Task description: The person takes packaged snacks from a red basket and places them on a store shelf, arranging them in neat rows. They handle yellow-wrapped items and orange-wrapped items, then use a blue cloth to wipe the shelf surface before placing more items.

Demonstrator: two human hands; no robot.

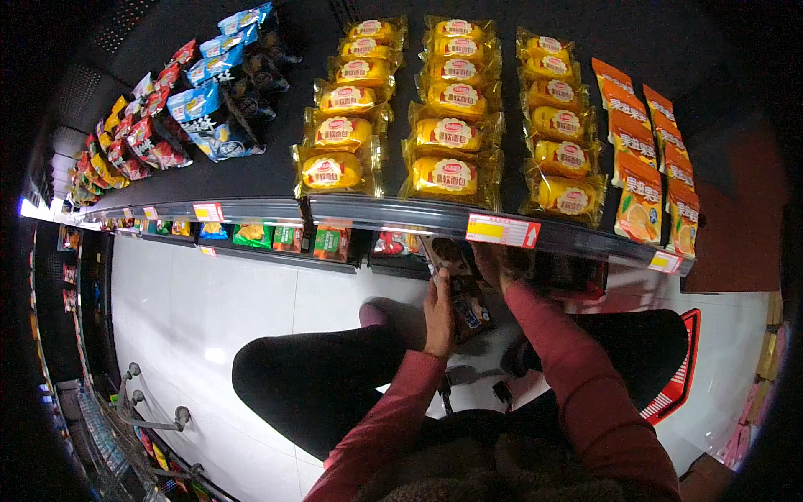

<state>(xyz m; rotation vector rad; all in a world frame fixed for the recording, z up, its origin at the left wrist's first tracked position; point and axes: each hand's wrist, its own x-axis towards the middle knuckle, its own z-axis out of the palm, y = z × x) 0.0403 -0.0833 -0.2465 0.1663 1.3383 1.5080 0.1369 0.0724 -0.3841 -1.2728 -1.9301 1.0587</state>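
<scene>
My left hand (441,314) is below the front edge of the shelf, closed around the side of a dark brown printed snack package (470,307). Its upper part runs up under the shelf edge; whether it is one pack or several joined ones I cannot tell. To the right, my right hand (505,275) reaches in under the same edge. Shadow and the shelf hide most of its fingers, so what they touch is unclear. Above both hands, rows of yellow-wrapped bread (445,177) stand on the black shelf (395,205).
Orange packets (638,197) line the shelf's right, blue-and-black snack bags (207,122) its left. Lower down sit green and brown packs (332,240). A red plastic basket (680,370) is on the floor by my right knee. A metal wire cart (154,420) stands at lower left.
</scene>
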